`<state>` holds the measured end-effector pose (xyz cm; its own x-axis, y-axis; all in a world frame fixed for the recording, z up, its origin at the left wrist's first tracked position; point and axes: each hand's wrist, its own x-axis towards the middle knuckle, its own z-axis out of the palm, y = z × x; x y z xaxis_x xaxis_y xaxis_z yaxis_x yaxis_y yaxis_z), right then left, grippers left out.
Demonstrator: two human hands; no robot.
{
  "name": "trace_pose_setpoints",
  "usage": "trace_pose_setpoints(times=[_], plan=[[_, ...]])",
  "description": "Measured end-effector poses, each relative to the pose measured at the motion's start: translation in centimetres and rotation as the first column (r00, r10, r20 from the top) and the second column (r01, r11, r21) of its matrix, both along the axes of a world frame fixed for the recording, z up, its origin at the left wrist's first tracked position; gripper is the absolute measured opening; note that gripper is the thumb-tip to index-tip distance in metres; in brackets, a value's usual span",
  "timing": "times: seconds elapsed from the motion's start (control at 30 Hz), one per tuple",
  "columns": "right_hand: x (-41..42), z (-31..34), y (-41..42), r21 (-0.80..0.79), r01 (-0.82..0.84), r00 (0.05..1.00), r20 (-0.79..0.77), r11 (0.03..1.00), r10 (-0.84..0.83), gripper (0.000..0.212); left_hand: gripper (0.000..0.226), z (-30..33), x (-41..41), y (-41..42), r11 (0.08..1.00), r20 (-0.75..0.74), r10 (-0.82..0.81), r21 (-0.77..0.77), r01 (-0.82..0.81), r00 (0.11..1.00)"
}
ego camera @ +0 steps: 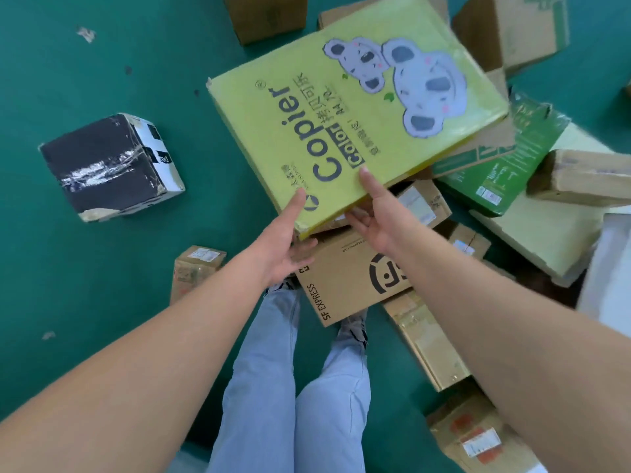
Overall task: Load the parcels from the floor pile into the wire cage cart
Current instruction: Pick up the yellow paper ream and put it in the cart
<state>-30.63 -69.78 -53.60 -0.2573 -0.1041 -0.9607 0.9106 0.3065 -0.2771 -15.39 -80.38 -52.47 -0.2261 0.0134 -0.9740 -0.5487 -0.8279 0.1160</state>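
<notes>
Green floor [102,302]; both hands, left [286,244] and right [372,213], grip yellow box [307,107] (thumbs on top).

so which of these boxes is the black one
The black box with white ends and shiny tape, lying alone on the green floor, left of the pile; the others are brown, yellow or green.
</notes>
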Motion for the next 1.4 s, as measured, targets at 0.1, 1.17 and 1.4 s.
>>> trace_pose_setpoints(times=[0.1,1.17,1.4], plan=[[2.5,4.6,0.5,-0.020,-0.006,0.999,0.037,1.000,0.007,0.048,0.065,4.4,1.6,1.1,0.987,0.016,0.147,-0.065,-0.146,0.989],[20.8,44.9,17.3,-0.260,-0.509,0.851,-0.011,0.821,0.524,0.063,0.053,46.4,38.3,35.5,0.495,-0.144,0.794,-0.410,-0.766,0.591],[32.9,45.9,23.6,-0.226,-0.740,0.656,-0.033,0.634,0.754,0.063,0.052,46.1,46.7,50.7,0.241,-0.134,0.942,-0.365,-0.899,0.307]])
